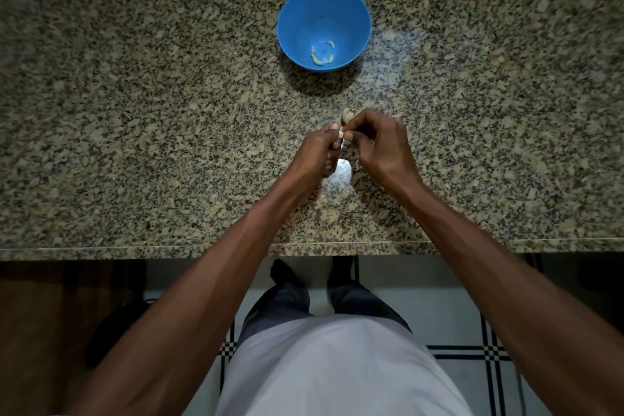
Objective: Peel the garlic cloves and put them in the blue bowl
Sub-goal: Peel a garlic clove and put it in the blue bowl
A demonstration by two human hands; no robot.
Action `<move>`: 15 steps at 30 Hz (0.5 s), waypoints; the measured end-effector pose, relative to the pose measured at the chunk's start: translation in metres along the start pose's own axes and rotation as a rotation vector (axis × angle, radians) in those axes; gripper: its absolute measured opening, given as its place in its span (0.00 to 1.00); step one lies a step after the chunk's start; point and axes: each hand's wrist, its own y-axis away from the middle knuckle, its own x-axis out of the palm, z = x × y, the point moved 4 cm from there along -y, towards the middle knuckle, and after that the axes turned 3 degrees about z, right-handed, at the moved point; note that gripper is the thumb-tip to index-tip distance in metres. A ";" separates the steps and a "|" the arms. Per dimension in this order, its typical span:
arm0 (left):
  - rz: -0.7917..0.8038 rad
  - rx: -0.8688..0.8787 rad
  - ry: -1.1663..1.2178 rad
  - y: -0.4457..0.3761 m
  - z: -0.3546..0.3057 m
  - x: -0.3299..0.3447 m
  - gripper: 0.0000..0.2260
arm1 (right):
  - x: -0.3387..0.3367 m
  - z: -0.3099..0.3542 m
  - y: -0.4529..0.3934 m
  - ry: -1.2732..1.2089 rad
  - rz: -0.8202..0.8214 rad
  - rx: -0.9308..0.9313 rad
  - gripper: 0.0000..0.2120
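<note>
White shirt (pixel 337 365) nearest, over checked floor tiles (pixel 472 358). Speckled granite counter (pixel 135 111) beyond. Nearer than blue bowl (pixel 323 27), left hand (pixel 319 154) and right hand (pixel 378 145) pinching pale garlic clove (pixel 341 134), seemingly half-skinned. Peeled cloves (pixel 322 54) inside bowl.

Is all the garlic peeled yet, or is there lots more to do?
Not yet. A few peeled cloves already lie in the blue bowl. Right now the left hand and right hand pinch a garlic piece between them above the counter, apparently peeling it. That one isn't in the bowl yet. Pale garlic shows just beyond the fingers; how much remains I can't tell.
</note>
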 end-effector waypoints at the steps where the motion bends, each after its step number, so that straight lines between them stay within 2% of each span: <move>1: 0.024 -0.035 0.030 -0.001 0.002 0.000 0.17 | 0.000 0.001 0.001 0.035 0.003 -0.043 0.03; 4: 0.092 -0.113 0.152 -0.001 0.004 0.001 0.16 | 0.001 0.002 0.005 0.143 0.015 -0.159 0.04; 7: 0.098 -0.146 0.220 -0.001 0.003 0.001 0.17 | 0.001 0.001 0.005 0.175 0.003 -0.192 0.04; 15: 0.109 -0.121 0.149 -0.001 0.001 0.001 0.21 | -0.001 -0.002 0.005 0.127 -0.021 -0.168 0.03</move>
